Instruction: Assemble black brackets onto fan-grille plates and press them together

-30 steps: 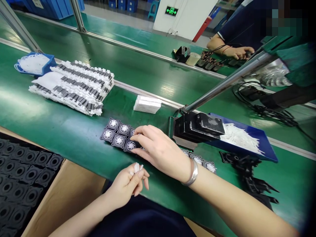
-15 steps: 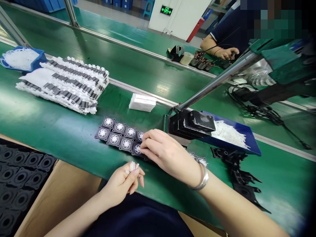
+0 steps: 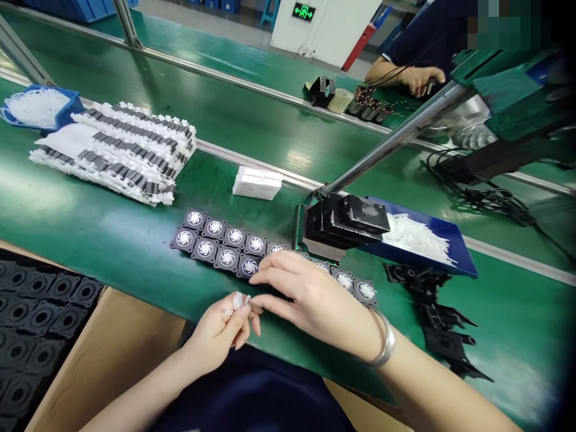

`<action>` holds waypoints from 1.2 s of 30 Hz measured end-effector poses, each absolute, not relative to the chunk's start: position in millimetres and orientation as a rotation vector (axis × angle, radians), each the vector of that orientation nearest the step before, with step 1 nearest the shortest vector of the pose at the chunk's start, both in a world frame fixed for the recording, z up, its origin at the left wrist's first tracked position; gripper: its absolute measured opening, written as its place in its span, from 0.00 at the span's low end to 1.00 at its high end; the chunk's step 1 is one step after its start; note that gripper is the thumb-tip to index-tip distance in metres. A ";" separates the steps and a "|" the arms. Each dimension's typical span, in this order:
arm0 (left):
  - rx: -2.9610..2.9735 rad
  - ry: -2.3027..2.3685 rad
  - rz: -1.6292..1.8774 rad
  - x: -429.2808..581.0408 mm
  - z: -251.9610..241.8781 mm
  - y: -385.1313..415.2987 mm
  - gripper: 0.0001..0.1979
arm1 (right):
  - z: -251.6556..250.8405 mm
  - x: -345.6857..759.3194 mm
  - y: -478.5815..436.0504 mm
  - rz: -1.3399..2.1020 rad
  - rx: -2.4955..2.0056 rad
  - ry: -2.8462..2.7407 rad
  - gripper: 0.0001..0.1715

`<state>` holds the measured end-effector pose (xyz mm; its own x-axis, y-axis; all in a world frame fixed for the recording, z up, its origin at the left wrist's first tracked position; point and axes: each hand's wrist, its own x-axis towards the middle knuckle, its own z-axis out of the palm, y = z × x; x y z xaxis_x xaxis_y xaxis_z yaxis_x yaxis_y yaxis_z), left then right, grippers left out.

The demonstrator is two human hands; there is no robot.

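Small white pieces (image 3: 239, 300) stick up from between the thumb and fingers of my left hand (image 3: 220, 330), near the table's front edge. My right hand (image 3: 310, 294) reaches across from the right, its thumb beside those pieces and its index finger near the front row of fans; whether it touches a piece is too small to tell. Two rows of square black fans with white swirled centres (image 3: 227, 257) lie side by side on the green table (image 3: 135, 252). My right hand hides part of the rows.
Black metal blocks (image 3: 346, 222) stand before a blue tray of white strips (image 3: 459, 240). Black parts (image 3: 443, 330) lie at right, a white box (image 3: 257, 183) and stacked grey-and-white parts (image 3: 121, 150) behind. A blue bin (image 3: 67, 111) sits far left. Across the table, a person's hand (image 3: 420, 79) shows.
My right hand has drawn back from the fans toward my left hand, its thumb now beside the white pieces. More of the back row shows. The other person's hand has shifted slightly.
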<state>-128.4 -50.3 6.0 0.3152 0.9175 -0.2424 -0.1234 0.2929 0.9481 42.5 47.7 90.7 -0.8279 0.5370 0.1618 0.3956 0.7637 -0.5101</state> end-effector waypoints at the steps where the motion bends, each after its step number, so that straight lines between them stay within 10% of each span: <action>1: 1.035 0.990 0.874 -127.7 6.2 -51.2 0.19 | 88.5 42.3 44.9 0.731 -0.705 -2.657 0.11; 11: 0.971 0.912 1.008 -112.3 10.7 -51.7 0.19 | 89.1 60.7 35.2 1.122 -0.819 -2.093 0.06; 36: 1.038 1.052 0.752 -105.2 10.5 -47.3 0.20 | 63.2 74.2 43.4 0.566 -0.914 -2.249 0.05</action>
